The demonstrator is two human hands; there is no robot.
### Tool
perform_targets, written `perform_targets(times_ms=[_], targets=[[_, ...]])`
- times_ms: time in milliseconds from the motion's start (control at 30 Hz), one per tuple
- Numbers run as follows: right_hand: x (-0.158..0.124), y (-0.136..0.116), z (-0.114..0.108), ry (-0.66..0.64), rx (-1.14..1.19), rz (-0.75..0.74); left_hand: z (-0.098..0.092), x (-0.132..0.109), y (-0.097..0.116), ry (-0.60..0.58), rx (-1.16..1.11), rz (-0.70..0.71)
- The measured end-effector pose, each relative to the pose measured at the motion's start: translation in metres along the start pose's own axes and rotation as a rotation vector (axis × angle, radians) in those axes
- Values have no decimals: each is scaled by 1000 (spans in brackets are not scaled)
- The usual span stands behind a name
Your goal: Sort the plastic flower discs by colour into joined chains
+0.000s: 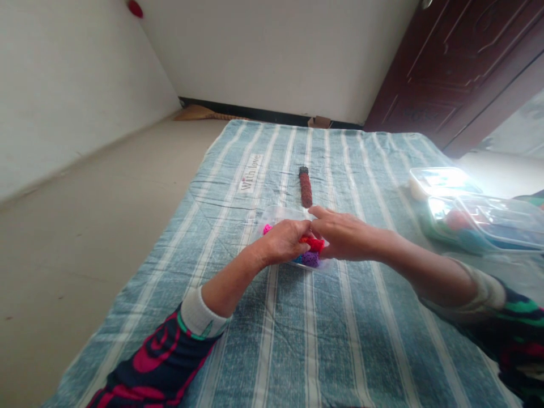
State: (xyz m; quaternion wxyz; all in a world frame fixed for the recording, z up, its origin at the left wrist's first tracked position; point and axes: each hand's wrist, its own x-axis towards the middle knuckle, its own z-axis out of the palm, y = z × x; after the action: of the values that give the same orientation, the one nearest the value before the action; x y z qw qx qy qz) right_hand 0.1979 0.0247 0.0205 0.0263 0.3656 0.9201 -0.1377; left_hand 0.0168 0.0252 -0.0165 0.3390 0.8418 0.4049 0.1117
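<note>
A small clear plastic container (272, 213) sits on the striped cloth under both hands. Inside it are colourful textured pieces: a red one (315, 244), a purple one (310, 259) and a pink one (267, 229), with some blue beside the purple. My left hand (284, 241) reaches over the container, its fingers curled down with the thumb by the red piece; what they grip is hidden. From the right comes my right hand (338, 231), its thumb and fingers apart around the container's right end. Just beyond lies a dark red-brown textured stick (305, 190) with a black end.
Blue-and-white striped cloth (289, 340) covers the table. Clear plastic boxes (501, 221) with coloured contents stand at the right edge, beside another clear container (442, 181). Behind are a white wall and a dark red door (450, 68); tiled floor lies left.
</note>
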Motion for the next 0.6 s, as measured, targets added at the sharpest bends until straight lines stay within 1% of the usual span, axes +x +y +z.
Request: perform_targets(times_ms=[133,233,433,600], targets=[[3,-1,3,-10,-57,61,-1,0,2,0,-5,-29],[5,0,2,-25,-91,93,0,0,2,-4,-25,-4],[8,3,-1,-74,-103,96,2,0,-2,1,8,65],[9,7,-1,-85,-116,119,1,1,3,-21,98,65]])
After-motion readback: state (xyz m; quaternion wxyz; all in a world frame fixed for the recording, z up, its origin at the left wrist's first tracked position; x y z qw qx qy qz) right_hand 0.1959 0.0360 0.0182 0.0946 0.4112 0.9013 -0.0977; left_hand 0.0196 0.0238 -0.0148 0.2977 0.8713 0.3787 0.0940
